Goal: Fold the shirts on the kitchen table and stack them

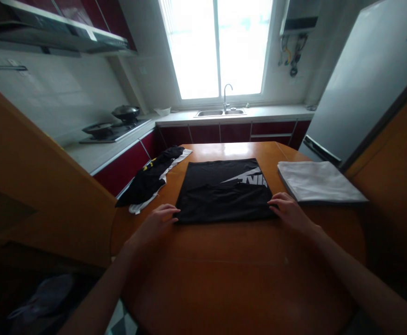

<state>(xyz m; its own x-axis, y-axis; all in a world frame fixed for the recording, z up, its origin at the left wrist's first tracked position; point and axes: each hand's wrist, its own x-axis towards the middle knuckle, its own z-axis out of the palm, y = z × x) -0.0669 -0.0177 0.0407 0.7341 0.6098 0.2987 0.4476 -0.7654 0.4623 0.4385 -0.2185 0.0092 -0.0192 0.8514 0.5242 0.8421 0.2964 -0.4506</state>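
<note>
A black T-shirt (220, 200) with a white printed logo lies flat on the wooden table (231, 270), its near part folded over so that the print is partly covered. At its near left corner, my left hand (162, 215) pinches the cloth between thumb and fingers. On the opposite side my right hand (287, 208) grips the right edge of the fold in the same way. Both hands rest low, close to the tabletop.
Crumpled black and white clothing (150, 177) lies along the table's left edge. To the right sits a stack of folded white cloth (320, 181). Beyond the table are a counter with a sink (220, 112), a stove with pans (125, 112), and a fridge (367, 79).
</note>
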